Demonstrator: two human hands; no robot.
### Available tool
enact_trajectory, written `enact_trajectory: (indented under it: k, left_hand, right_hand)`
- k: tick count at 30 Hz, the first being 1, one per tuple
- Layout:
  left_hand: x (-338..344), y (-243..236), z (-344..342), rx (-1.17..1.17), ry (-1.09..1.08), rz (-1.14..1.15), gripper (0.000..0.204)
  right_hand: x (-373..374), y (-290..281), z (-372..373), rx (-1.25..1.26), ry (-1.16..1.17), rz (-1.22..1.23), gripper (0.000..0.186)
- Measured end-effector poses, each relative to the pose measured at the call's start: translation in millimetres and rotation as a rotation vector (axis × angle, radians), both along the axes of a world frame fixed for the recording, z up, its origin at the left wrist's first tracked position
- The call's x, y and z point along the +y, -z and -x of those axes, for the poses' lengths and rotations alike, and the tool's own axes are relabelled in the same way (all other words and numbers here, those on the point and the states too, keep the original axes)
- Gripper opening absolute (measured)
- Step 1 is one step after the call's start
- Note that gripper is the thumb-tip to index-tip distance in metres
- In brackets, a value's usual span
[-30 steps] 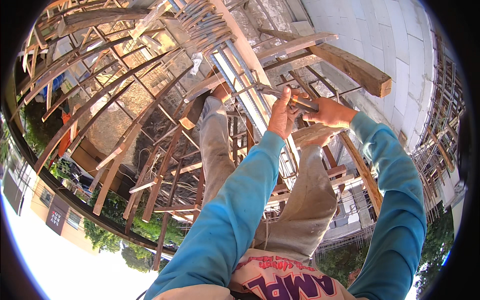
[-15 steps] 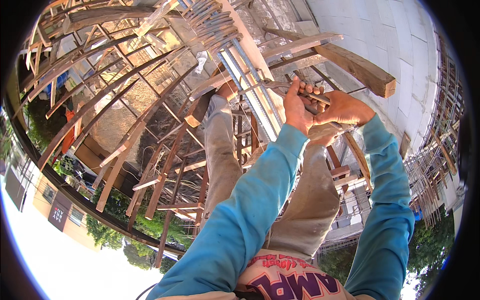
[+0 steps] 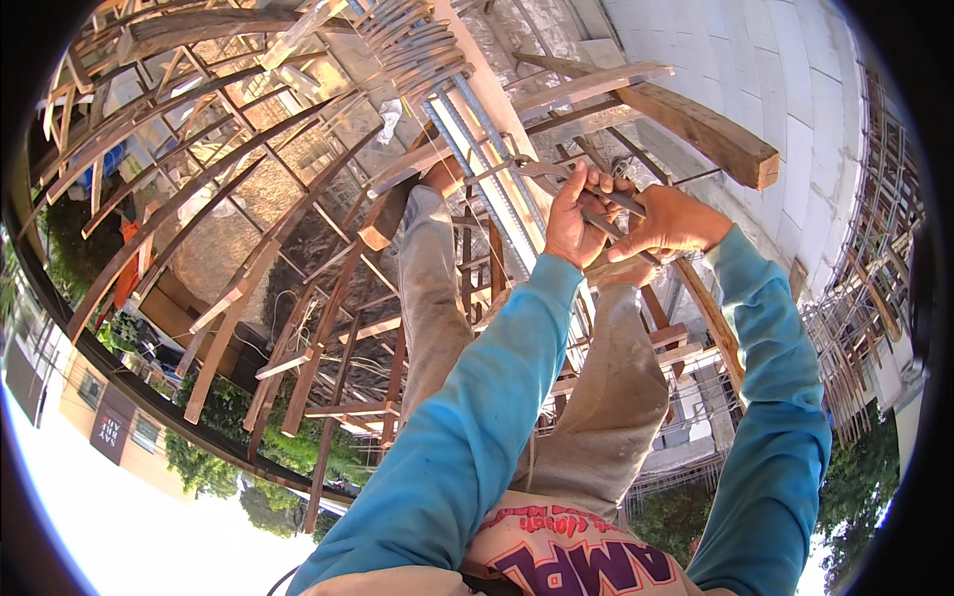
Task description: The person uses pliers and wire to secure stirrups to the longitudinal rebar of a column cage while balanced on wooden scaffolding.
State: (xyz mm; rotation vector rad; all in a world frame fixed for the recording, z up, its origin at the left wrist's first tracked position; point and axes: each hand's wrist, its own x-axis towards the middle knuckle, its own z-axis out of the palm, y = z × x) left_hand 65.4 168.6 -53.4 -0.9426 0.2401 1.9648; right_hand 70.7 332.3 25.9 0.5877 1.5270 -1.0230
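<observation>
And here on the pale shirt (image 3: 497, 549) we have lettering, big and bold: a row of chunky purple letters (image 3: 596, 576) with light outlines, sweeping across the cloth! Just beside that row, on the shirt's trouser side, comes smaller red lettering (image 3: 552, 521), bent and creased with the fabric. Now over to the far left of the shirt, well apart from it: a dark sign (image 3: 112, 430) on a beige building (image 3: 72, 422), carrying short stacked lines of white characters and a small red mark!
</observation>
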Motion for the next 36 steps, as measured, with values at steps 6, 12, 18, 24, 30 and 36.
enact_trajectory:
  k: [6,12,18,24,30,36]
  left_hand:
    - [-8.1,3.0,-5.4,0.002,0.055,0.008,0.030]
    - [-3.1,4.5,-2.1,0.024,0.078,-0.038,0.027]
    - [-7.0,12.5,-6.8,0.055,0.135,0.052,0.027]
    - [10.9,5.0,1.9,-0.063,0.130,0.324,0.030]
    - [-32.9,-3.4,0.5,0.116,0.416,0.203,0.037]
    - [-46.8,-13.3,0.2,0.176,0.653,0.270,0.050]
  right_hand:
    - [-8.4,-3.8,-5.0,0.240,-0.196,0.024,0.080]
    - [-1.7,-3.0,10.3,-0.022,-0.335,-0.028,0.068]
    - [-26.6,-11.7,-2.4,0.131,-0.422,-0.308,0.060]
    - [-59.1,-3.8,-43.9,0.732,-0.428,-0.861,0.043]
    - [-18.7,26.6,-40.8,-0.317,0.302,0.225,0.040]
    - [-50.1,35.1,-83.2,-0.440,0.700,0.666,0.055]
